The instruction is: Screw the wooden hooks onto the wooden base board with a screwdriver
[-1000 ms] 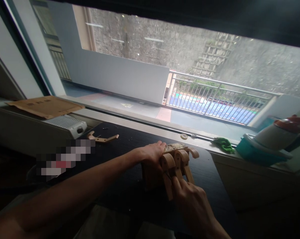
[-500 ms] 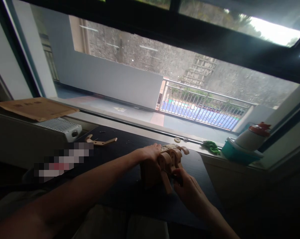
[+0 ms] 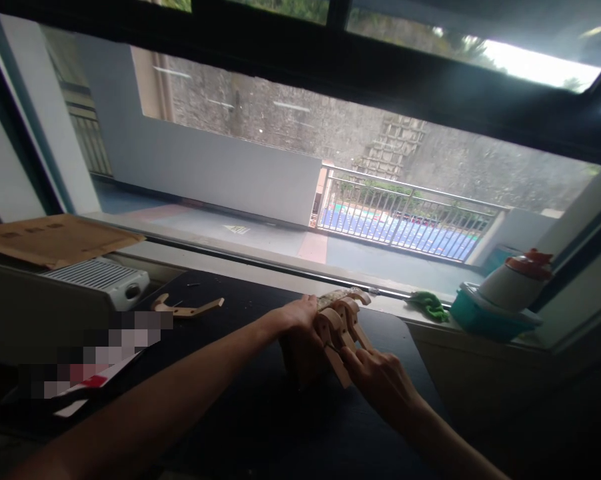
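A wooden piece with several curved, hook-like arms (image 3: 348, 310) rests on the dark table (image 3: 260, 407). Dark screw holes show in its arms. My left hand (image 3: 300, 315) is closed over its left side and steadies it; the fingertips are partly hidden behind the wood. On the near right side, my right hand (image 3: 375, 373) is closed around a thin dark tool (image 3: 332, 347) whose tip meets the nearest arm. Most of the tool is covered by my fingers, so its exact kind cannot be made out.
A loose curved wooden arm (image 3: 195, 311) lies at the table's far left, with a small screw-like bit (image 3: 193, 285) nearby. Along the sill are a green cloth (image 3: 430, 305) and a teal box (image 3: 495, 317) bearing a white bottle (image 3: 513, 283). A brown envelope (image 3: 55, 240) lies at left.
My right hand has turned and shifted slightly right, its knuckles now more on top and the tool's dark handle hidden. The left hand keeps its hold. The whole view has tilted slightly.
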Demonstrator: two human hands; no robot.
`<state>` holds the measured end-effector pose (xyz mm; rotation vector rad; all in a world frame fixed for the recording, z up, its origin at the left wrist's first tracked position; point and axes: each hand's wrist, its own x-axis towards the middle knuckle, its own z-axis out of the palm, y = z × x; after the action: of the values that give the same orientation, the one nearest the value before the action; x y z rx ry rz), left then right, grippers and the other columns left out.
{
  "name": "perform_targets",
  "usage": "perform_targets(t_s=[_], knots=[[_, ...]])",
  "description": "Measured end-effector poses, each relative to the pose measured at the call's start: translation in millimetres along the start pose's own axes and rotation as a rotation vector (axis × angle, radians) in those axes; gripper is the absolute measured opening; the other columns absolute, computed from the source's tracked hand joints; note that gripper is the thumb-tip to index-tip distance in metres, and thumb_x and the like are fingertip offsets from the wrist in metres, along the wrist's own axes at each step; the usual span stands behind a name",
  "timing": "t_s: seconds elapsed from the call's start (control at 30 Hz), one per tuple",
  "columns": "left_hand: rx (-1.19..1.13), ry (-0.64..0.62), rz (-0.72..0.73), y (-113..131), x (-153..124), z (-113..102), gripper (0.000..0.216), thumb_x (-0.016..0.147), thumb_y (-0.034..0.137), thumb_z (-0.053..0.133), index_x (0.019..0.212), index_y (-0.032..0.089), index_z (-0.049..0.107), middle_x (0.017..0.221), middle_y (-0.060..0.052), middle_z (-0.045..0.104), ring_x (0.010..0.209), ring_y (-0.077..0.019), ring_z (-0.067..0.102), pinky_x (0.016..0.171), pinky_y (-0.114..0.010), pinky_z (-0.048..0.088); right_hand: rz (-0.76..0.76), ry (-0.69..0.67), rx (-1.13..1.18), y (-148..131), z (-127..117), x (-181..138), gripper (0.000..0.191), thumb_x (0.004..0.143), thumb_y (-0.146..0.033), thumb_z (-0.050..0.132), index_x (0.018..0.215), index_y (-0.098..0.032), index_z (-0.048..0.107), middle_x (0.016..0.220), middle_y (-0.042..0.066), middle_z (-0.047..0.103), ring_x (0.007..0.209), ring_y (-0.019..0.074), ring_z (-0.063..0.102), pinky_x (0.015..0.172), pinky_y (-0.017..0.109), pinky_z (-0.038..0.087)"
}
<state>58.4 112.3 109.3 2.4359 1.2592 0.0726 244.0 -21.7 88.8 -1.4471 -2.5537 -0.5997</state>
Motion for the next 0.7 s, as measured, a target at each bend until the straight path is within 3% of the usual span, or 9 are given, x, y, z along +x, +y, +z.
perform_targets(t_s=[0.1,0.2,0.33,0.57,0.7], knots=[[0.011,-0.008,-0.020,3,-3,-1,0.091,0.044,0.043,0.078,0.123,0.019,0.039,0.120,-0.012,0.051,0.107,-0.0304,0.055,0.085,-0.034,0.049,0.143,-0.040,0.239,-2,1,-1,0.025,0.083,-0.010,0.048,0.101,-0.017,0.064,0.075,0.005,0.068,0.064,0.0200,0.063,0.052,0.028,0.040],[0.023,-0.014,-0.018,8,-6,-2,0.090,0.045,0.044,0.078,0.122,0.019,0.039,0.119,-0.012,0.051,0.110,-0.0315,0.052,0.088,-0.035,0.047,0.407,-0.057,0.551,-4,5,-2,0.024,0.086,-0.024,0.048,0.101,-0.021,0.066,0.082,0.006,0.070,0.073,0.0216,0.065,0.063,0.030,0.044],[0.045,-0.015,-0.022,17,-8,-4,0.092,0.043,0.045,0.078,0.122,0.019,0.039,0.121,-0.013,0.049,0.112,-0.0341,0.050,0.088,-0.037,0.046,0.587,-0.051,0.730,0,13,-2,0.029,0.084,-0.036,0.048,0.097,-0.019,0.068,0.083,0.006,0.071,0.074,0.0199,0.066,0.061,0.027,0.046],[0.063,-0.008,-0.033,25,-14,-8,0.094,0.042,0.045,0.078,0.123,0.017,0.037,0.123,-0.015,0.048,0.113,-0.0363,0.049,0.088,-0.039,0.046,0.610,-0.060,0.835,6,0,-5,0.023,0.076,-0.023,0.053,0.097,-0.017,0.060,0.082,0.003,0.069,0.071,0.0179,0.063,0.062,0.027,0.047],[0.043,-0.010,-0.037,24,-15,-10,0.091,0.042,0.045,0.078,0.119,0.016,0.041,0.120,-0.015,0.050,0.111,-0.0357,0.051,0.084,-0.036,0.048,0.356,-0.024,0.578,5,-9,-13,0.024,0.080,-0.014,0.049,0.101,-0.021,0.058,0.086,0.003,0.066,0.074,0.0173,0.062,0.062,0.027,0.044]])
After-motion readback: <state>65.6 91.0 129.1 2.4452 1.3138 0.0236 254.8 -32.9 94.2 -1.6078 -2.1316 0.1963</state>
